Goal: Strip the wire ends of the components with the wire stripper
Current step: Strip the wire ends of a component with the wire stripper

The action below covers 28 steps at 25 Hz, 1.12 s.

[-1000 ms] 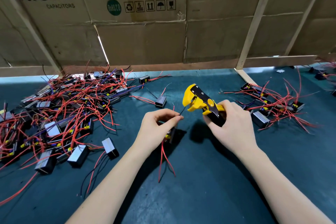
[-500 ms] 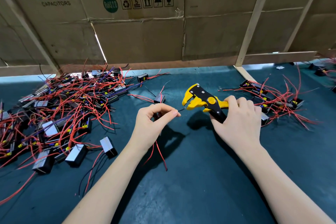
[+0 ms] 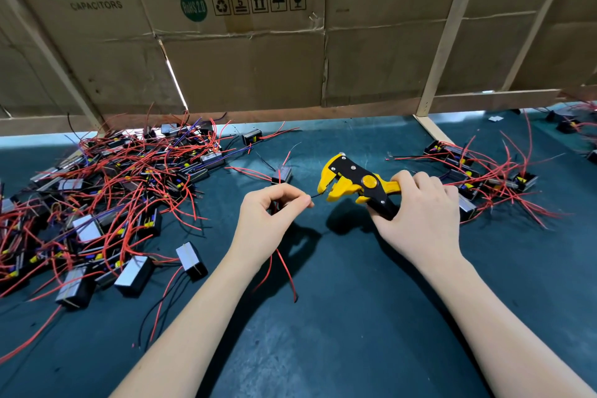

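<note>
Cardboard wall [image 3: 245,68], printed with a capacitor brand and handling symbols, stands beyond both hands, braced by pale wooden battens [image 3: 447,39]; dark teal work surface [image 3: 355,317] lies beneath the forearms. Large heap of components [image 3: 106,197], small black boxes tangled in red and black leads, spreads to the outer side of the left hand; smaller heap [image 3: 494,178] lies just beyond the right hand, touching its far knuckles in this view; one lone component [image 3: 281,174] sits just beyond the left hand. Right hand [image 3: 420,220] clenches the handles of the yellow-and-black wire stripper [image 3: 352,182], whose head points toward the left hand; jaws stand slightly parted around a wire tip. Left hand [image 3: 271,220] pinches a thin black wire [image 3: 316,195] between thumb and forefinger, the short free end bridging the gap to the stripper's jaws; red leads [image 3: 287,271] hang below this hand toward the wrist; the component body they belong to is hidden behind the fingers.
</note>
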Each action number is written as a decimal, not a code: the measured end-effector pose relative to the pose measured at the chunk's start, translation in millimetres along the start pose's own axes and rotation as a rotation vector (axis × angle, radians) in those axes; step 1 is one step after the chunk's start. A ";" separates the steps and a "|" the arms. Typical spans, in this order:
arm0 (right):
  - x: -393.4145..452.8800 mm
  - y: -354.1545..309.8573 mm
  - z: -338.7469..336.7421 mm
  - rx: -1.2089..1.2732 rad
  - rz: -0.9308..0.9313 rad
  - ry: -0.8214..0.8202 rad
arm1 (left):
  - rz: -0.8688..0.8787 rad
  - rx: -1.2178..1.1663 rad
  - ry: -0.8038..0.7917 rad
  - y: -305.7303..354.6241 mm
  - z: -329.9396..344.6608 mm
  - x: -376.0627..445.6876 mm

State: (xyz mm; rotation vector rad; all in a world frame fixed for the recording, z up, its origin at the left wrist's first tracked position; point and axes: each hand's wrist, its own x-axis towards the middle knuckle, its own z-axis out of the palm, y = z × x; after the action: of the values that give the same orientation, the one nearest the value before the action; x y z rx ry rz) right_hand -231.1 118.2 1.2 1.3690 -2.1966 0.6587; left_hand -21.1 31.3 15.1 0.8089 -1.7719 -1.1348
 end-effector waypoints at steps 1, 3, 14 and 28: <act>-0.1 0.3 0.1 -0.004 -0.006 -0.003 | -0.001 0.010 0.002 0.1 -0.1 -0.2; 0.0 0.3 -0.2 -0.011 -0.010 -0.007 | -0.007 0.029 -0.004 0.4 -0.1 -0.8; 2.5 -4.0 -8.7 -0.014 0.013 -0.152 | 0.002 0.043 -0.037 4.5 -0.2 -3.8; 2.3 6.7 1.7 0.086 0.139 -0.029 | -0.212 -0.033 0.076 -0.8 3.0 -5.4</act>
State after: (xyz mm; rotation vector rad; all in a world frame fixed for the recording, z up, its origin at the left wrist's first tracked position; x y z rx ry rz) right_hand -238.3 118.3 0.3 1.2835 -2.3268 0.7963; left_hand -21.5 36.6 11.9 1.0245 -1.6295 -1.2501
